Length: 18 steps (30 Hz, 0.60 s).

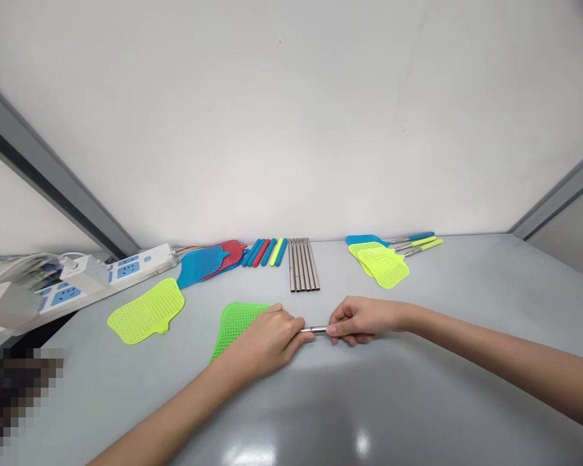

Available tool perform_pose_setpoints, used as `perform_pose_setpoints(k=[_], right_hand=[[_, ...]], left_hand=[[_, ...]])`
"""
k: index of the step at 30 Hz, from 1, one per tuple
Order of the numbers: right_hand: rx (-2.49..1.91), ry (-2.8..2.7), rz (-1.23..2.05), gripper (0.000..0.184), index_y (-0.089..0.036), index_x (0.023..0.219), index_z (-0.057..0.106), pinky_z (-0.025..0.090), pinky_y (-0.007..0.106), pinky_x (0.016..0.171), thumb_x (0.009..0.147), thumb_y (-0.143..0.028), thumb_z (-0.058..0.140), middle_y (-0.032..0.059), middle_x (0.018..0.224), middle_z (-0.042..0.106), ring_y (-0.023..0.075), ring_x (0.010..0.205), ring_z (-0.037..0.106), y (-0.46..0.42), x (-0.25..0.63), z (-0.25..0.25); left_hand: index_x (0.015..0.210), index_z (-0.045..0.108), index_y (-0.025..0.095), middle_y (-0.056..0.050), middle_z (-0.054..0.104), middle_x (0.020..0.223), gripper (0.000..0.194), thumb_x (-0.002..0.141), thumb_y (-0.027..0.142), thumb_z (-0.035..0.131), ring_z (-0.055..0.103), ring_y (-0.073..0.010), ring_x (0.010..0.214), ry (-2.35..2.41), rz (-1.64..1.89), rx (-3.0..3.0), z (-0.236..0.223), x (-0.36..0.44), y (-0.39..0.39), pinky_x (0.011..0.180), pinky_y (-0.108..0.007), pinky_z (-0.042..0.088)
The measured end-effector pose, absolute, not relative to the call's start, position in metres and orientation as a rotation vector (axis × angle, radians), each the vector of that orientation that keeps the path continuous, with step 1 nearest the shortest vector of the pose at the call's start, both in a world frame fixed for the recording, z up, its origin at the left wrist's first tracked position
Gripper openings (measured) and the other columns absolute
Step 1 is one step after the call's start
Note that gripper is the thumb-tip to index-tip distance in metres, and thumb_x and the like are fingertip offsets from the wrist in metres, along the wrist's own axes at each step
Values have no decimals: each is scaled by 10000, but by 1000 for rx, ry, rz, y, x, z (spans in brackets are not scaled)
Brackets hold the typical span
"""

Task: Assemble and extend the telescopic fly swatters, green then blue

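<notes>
A short stretch of metal rod (317,330) shows between my two hands, low over the table. My left hand (276,333) is closed at the rod's left end, where a green fly swatter head (238,323) sticks out from behind it. The join between the green head and the rod is hidden by my fingers. On the right side, my right hand (354,320) pinches the rod between thumb and fingers; its far end is covered by the hand.
Metal tubes (303,265) lie in a row by the wall, beside several coloured handles (265,252). Blue swatter heads (201,264), a red one (232,254) and a yellow one (148,310) lie left, near a power strip (126,268). Swatters with handles (386,262) lie right.
</notes>
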State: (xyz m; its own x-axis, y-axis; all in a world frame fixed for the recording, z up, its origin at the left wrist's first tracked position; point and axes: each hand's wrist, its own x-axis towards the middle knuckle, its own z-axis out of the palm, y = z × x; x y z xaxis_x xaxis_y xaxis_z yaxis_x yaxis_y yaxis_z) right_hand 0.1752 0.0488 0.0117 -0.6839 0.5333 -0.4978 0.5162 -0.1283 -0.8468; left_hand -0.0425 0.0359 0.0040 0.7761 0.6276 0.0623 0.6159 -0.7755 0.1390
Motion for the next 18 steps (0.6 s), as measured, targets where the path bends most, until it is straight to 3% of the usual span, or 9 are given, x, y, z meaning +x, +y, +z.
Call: perform_pose_setpoints(k=[4,10,14,18], right_hand=[[-1269,-1983,2020,284,-105,720,594,237,165,375,762,-376,521,-52,504,384,22,401,307,54,165,10],[-1304,-1520,2597,224,-121,696,527,71,163,314,772,-330,499,-72,482,314,10,346,166,56,157,8],[-1300,-1315,2812,183,-138,686,484,69,161,307,793,-282,450,-85,454,260,17,326,154,55,158,6],[-1282,-1455,2702,224,-128,699,510,132,156,324,790,-327,461,-70,488,302,20,356,208,51,160,9]], left_hand=[[623,453,161,-22,548,549,335,883,312,305,471,-152,528,1077,194,2908,-4,-44,34,554,-274,304],[594,412,161,0,511,519,294,866,247,338,430,-126,470,988,343,3025,-11,-48,27,538,-276,274],[591,402,162,4,500,520,275,854,229,358,421,-127,483,935,386,3041,-11,-47,24,539,-275,270],[592,407,162,0,505,525,276,851,248,363,422,-132,496,946,373,3011,-12,-44,25,546,-278,284]])
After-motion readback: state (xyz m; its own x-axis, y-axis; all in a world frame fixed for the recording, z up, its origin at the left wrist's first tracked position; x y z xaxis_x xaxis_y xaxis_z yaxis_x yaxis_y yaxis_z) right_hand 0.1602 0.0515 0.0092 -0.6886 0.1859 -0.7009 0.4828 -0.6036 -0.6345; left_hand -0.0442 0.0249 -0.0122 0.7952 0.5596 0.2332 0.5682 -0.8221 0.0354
